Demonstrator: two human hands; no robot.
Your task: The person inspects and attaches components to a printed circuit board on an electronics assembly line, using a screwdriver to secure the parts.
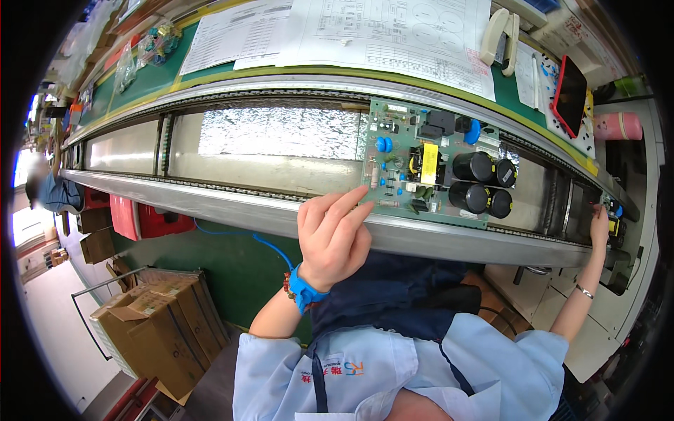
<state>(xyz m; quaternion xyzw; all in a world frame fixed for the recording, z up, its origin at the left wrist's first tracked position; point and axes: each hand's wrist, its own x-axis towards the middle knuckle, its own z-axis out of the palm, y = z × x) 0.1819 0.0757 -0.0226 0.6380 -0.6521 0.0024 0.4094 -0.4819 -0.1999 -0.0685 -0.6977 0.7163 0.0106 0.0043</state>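
Green circuit board: one, lying across the rails in front of me, just right of the view's centre; it is the centre of the clock used below.
Black cylinders: four, upright, grouped on the board's 3 o'clock side.
Yellow-faced block: one, close to the board's middle.
Blue discs: several, mounted at different spots on the board.
My left hand: at 8 o'clock; two fingertips slightly apart at the board's near left corner, the others curled; whether they pinch its edge I cannot tell.
Blue wrist strap: on my left wrist, beside a beaded bracelet.
Metal rails: pair, running from 9 to 3 o'clock under the board.
My right hand: between 3 and 4 o'clock, fingertips up against a second board; too small to tell whether they clamp it.
Silver bracelet: on my right wrist.
Printed sheets: spread at 11 o'clock.
Red-edged phone: at 2 o'clock.
Pink cylinder: just beyond the phone.
Cardboard boxes: at 8 o'clock, well apart, below the bench.
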